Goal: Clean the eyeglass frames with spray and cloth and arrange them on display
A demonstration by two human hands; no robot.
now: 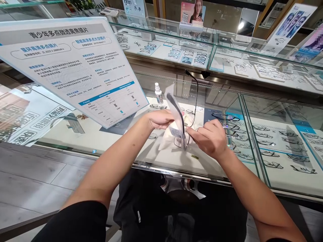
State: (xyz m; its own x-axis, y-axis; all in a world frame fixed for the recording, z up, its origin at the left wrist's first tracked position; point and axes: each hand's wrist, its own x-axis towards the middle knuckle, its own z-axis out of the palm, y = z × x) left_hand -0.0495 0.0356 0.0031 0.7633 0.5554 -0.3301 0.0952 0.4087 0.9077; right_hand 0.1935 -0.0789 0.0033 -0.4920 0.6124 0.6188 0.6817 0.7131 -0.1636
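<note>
Between my hands, over the glass counter, is a pair of eyeglasses with dark, thin temples pointing up. A clear plastic sleeve with a paper label covers one temple. My left hand grips the glasses from the left with a pale cloth bunched at the lenses; its fingertips are partly hidden behind the sleeve. My right hand is closed, thumb and index finger pinching the frame from the right. A small white spray bottle stands upright behind my left hand. A small yellow-green strip lies on the counter near my right hand.
A large printed board leans over the counter at the left. Rows of eyeglass frames lie inside the glass display case at the right. Further glass cases stand behind, with advertising stands on top. A metal edge runs along the counter front.
</note>
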